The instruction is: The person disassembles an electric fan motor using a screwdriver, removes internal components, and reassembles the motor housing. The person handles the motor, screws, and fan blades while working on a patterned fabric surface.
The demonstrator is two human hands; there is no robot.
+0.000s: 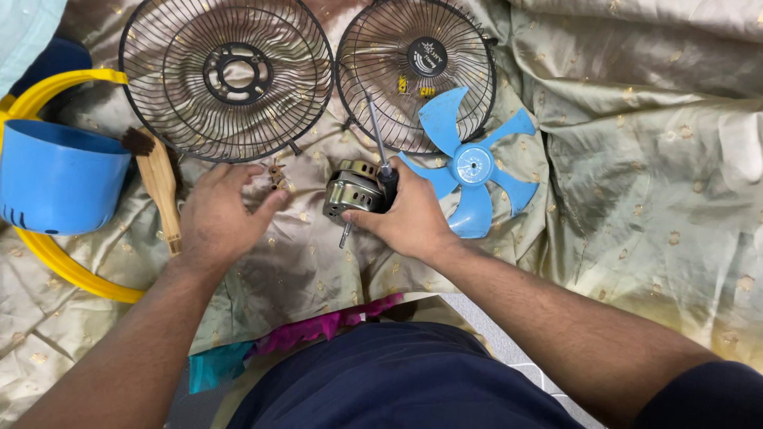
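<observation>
Looking down from my head, my right hand (409,218) is closed around a small metal fan motor (352,191) and, against the same grip, the dark handle of a screwdriver (380,151) whose shaft sticks up and away from my knuckles. The motor sits just to the thumb side of this hand, its thin shaft poking down toward me. Just beyond the back of this hand, touching or nearly so, lies a blue fan blade (470,167).

My left hand (218,214) rests palm down on the pale gold cloth (636,159), fingers loosely curled, gripping nothing that I can make out. Just off its fingertips, between my two hands, lie some small brown parts (276,173), too small to tell apart. Beside its outer edge lies a wooden-handled brush (157,179), and further out that way a blue tub (57,179) sits on a yellow ring (56,262).

Beyond my left hand lies a black wire fan guard (226,75); beyond the motor lies a second guard with a round centre cap (417,67). The two guards sit side by side.
</observation>
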